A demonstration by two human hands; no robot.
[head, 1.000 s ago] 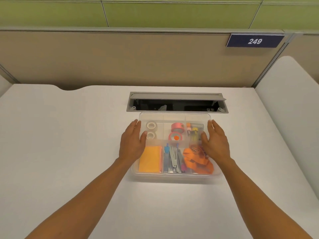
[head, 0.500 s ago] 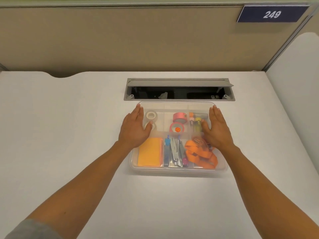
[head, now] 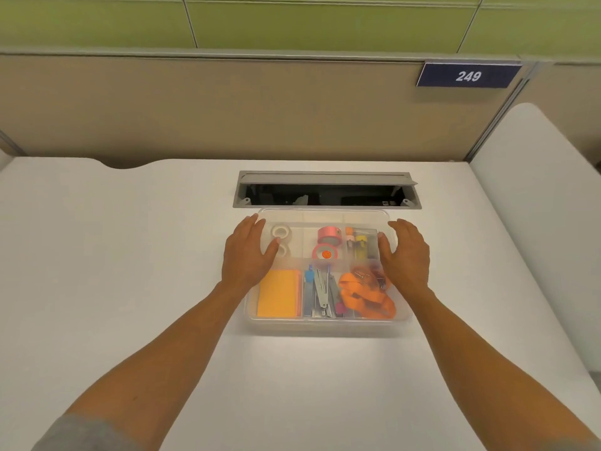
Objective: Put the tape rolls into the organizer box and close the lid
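The clear organizer box (head: 325,324) sits mid-desk with its transparent lid (head: 325,219) lying on top. Seen through the lid, two white tape rolls (head: 281,232) lie in the back left compartment and two pink tape rolls (head: 329,235) in the back middle one. My left hand (head: 248,257) lies palm down on the lid's left side, partly covering the white rolls. My right hand (head: 406,255) lies palm down on the lid's right side. Both hands have their fingers stretched out and hold nothing.
Also inside the box are orange sticky notes (head: 279,297), a stapler (head: 320,294), an orange lanyard (head: 364,297) and markers (head: 359,244). An open cable slot (head: 325,195) lies just behind the box. A beige partition with a "249" plate (head: 468,75) stands behind, and another desk (head: 536,196) adjoins at right.
Both hands stay flat on the lid and have crept slightly toward its far edge. The view tilted down and then back up.
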